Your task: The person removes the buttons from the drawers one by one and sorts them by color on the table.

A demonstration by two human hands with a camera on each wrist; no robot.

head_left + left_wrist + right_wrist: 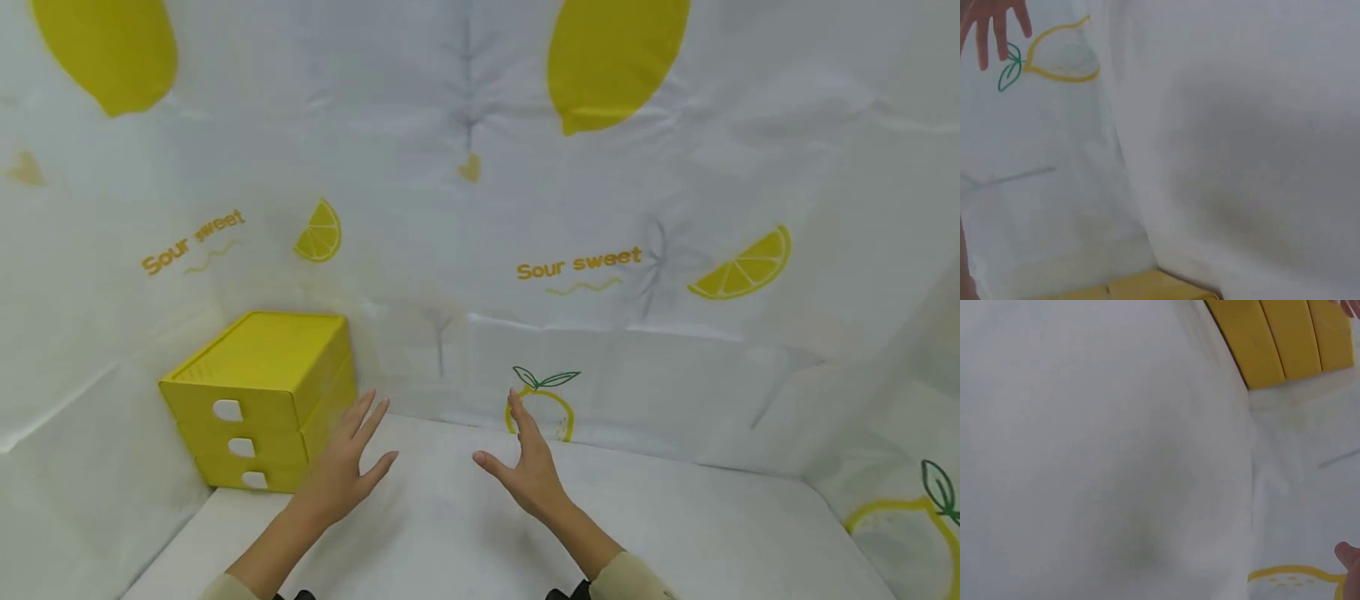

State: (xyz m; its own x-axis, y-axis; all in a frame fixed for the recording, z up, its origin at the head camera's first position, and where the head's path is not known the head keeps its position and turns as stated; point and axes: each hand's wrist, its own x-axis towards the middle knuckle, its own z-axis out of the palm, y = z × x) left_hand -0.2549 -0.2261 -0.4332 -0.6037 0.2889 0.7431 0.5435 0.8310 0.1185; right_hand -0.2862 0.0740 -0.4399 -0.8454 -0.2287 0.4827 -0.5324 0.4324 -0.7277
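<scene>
Both hands hover over the white tabletop (450, 517), palms turned toward each other and holding nothing. My left hand (347, 467), fingers spread, is nearest to a yellow three-drawer box (255, 354) and overlaps its right side in the head view. White tabs mark the drawer fronts. To the right, my right hand (531, 467) has its thumb apart from its extended fingers. The left wrist view catches the right hand's fingers (999, 31) at the top left. In the right wrist view a thumb (1349, 557) shows at the lower right edge.
White sheeting printed with lemons and "Sour sweet" lettering forms the back wall (420, 250) and the side walls. The drawer box stands in the back left corner, against the sheeting. Soft shadows of the hands fall on the tabletop.
</scene>
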